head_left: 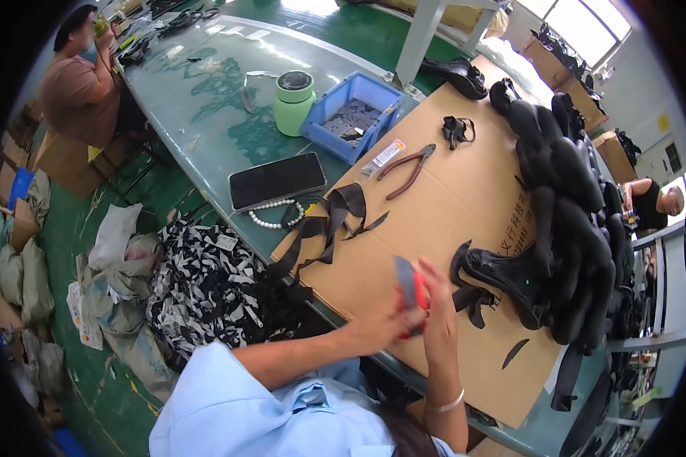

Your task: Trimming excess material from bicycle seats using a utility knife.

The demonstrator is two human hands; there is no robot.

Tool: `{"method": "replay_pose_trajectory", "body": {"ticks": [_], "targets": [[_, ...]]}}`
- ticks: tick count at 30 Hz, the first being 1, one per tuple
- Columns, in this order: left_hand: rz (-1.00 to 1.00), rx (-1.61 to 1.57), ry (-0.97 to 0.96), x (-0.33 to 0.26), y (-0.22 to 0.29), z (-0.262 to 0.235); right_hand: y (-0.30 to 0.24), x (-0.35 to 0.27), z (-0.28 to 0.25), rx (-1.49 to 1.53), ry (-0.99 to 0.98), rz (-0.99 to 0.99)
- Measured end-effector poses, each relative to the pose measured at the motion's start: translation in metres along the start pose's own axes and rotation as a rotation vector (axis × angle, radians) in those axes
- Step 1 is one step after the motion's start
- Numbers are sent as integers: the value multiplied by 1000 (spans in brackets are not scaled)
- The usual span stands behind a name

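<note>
Above the cardboard sheet [434, 213], a red and grey object [410, 286] is held between my two hands; blur hides its exact kind. My left hand [392, 321] is closed around its lower part. My right hand [440, 308], with a bracelet at the wrist, has its fingers against the object's right side. Nearest on the right lies a black saddle-shaped piece [514, 278] with loose edges, beside a black scrap [474, 303]. Pincers [408, 174] with red-brown handles rest farther off on the cardboard. Black strips [331, 221] lie to the left.
A pile of black padded pieces [564, 198] lines the right side. A phone [277, 181], white beads [265, 215], green flask [294, 105] and blue bin [354, 118] stand farther back. Scraps [206, 286] heap on the floor at left. Other people are at far left and far right.
</note>
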State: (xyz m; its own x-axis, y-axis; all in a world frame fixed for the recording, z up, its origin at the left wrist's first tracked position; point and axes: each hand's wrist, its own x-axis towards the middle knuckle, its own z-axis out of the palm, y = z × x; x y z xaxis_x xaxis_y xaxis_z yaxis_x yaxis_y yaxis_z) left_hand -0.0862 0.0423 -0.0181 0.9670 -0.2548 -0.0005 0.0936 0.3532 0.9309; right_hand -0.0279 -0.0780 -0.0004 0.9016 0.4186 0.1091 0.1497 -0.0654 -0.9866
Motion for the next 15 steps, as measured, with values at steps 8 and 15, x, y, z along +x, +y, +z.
{"method": "replay_pose_trajectory", "body": {"ticks": [8, 15], "targets": [[-92, -195, 327, -50, 2, -17, 49, 177, 39, -950, 199, -228], [-91, -212, 291, -54, 0, -25, 27, 159, 16, -1102, -45, 37]]}}
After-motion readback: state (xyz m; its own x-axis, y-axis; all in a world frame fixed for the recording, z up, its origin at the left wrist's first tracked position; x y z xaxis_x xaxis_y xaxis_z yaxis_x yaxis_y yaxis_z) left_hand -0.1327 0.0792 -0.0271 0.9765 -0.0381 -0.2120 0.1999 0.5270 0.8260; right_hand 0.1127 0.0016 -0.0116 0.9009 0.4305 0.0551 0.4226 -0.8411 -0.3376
